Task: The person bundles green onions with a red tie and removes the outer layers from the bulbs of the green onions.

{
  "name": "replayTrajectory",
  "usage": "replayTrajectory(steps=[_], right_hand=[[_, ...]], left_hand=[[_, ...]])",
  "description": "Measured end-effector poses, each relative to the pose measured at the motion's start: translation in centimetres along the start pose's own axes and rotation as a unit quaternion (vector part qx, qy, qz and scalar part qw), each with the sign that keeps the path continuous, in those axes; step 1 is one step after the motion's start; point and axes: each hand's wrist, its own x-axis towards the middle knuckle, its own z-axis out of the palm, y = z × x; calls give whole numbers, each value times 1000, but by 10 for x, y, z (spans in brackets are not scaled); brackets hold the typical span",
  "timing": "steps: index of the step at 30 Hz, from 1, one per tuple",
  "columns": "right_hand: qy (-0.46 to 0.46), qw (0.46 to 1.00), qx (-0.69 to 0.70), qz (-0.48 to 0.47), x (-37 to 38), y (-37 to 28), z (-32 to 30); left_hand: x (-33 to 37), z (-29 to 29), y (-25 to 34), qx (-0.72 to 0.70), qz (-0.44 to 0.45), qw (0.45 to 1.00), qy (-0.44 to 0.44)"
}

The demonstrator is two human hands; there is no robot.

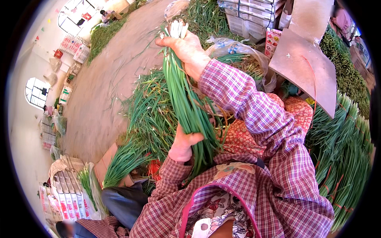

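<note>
From my head, one wide fisheye looks down close over my fingers (168, 41), floor (99, 87) receding toward upper left.

A green bunch (179, 93) is gripped near its white ends (177, 29) by the right hand (187, 50), lower by the left hand (184, 144).

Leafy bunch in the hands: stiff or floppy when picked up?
The leafy bunch would likely flop toward its tips: its lower leaves already bend past the left hand. Its white ends, straight where they jut past the right hand, are probably stiffer.
</note>
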Motion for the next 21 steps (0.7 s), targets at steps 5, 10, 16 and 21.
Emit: replayTrajectory(steps=[5,10,16,21], right_hand=[[-140,989,-17,38,10,-3,-7],[-241,961,-97,93,14,1,-44],[-350,914,-204,-21,-26,39,-34],[-253,874,-403,-95,-38,39,-36]], left_hand=[[0,-3,12,-78,-26,992,95],[-6,-59,37,-41,-27,998,48],[-12,-79,51,7,-11,995,96],[-11,-71,58,21,-25,990,134]])
